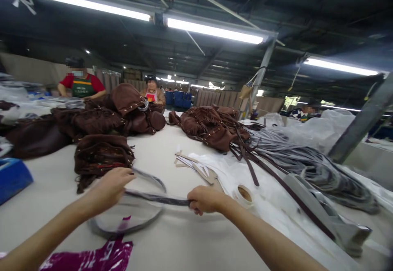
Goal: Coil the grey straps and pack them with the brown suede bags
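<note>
Right hand [204, 199]: closed around strap [172, 200].
Left hand [113, 186]: at strap; cannot tell whether gripping.
Strap: spans between hands, over table [190, 242].
Bag [104, 151]: brown, on table, just beyond left hand.
Tape roll [249, 201]: near right wrist.

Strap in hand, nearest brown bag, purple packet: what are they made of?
Strap: perhaps dark leather or imitation under greyish plastic film, given its pale sheen, though blurred.
Nearest brown bag: matte leather or imitation, judging by supple folds.
Purple packet: glossy plastic film, with bright creases.
</note>
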Available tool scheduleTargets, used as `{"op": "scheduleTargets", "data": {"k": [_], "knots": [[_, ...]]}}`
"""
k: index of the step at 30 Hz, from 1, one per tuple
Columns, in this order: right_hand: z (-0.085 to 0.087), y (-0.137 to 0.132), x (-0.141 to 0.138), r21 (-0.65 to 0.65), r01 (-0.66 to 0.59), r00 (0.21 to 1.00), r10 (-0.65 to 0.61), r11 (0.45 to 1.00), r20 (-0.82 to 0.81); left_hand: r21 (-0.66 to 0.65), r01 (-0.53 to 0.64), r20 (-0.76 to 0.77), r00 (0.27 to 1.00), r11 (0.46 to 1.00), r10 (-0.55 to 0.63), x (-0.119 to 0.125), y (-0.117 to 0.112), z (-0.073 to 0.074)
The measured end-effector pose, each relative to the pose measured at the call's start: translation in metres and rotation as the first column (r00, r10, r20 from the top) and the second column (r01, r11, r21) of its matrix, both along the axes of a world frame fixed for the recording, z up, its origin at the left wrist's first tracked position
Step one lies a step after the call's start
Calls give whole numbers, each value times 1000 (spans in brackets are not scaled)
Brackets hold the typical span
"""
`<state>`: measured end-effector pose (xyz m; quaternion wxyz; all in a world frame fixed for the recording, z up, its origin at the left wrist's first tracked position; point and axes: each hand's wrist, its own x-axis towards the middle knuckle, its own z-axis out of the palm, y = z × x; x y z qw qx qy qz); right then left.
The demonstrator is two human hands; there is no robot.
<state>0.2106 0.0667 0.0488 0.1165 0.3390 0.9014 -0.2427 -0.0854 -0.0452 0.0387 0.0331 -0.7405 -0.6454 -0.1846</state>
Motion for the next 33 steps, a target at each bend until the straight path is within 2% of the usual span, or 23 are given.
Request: {"op": "scheduleTargets", "data": {"k": [2,4,6,9,11,12,14,15,17,19,23,26,29,31,33], "knots": [[-11,-9,-7,160,-26,1000,28,987,-12,29,169,3,986,985,-169,50,1,-14],[-23,-19,-10,273,-37,998,47,961,-33,-25,254,-36,966,967,-255,98,7,-34],[-38,-30,-8,343,-34,997,56,939,-55,-136,202,-107,970,970,-217,132,14,-56],[-62,-47,10,450,64,990,-1,891,-138,-130,150,-204,963,980,-174,151,21,-81],[-77,-57,32,516,262,935,-82,816,-345,-96,155,-229,958,983,-173,151,22,-88],[-84,-61,44,500,393,869,-134,772,-475,-95,158,-234,956,983,-176,149,22,-89],[-94,-66,67,330,605,726,-331,725,-603,-100,179,-241,950,979,-199,149,20,-89],[-97,-66,75,205,675,671,-473,709,-571,-100,197,-246,945,975,-216,150,19,-89],[-98,-61,83,-18,761,588,-703,648,-400,-93,236,-254,934,967,-252,155,18,-89],[-95,-52,79,-67,774,590,-756,630,-285,-89,271,-263,922,958,-285,161,18,-90],[-81,-36,58,176,646,755,-587,743,-292,-110,332,-280,894,937,-350,167,16,-88],[-70,-33,48,284,531,839,-450,798,-304,-124,389,-235,883,913,-407,162,14,-81],[-62,-33,46,414,301,950,-233,859,-206,-95,408,-168,893,908,-419,152,17,-74],[-57,-33,45,515,90,996,-73,853,-53,-67,400,-181,896,914,-406,146,23,-71],[-53,-30,43,559,-58,997,25,827,66,-35,453,-252,858,891,-447,143,30,-68]]}}
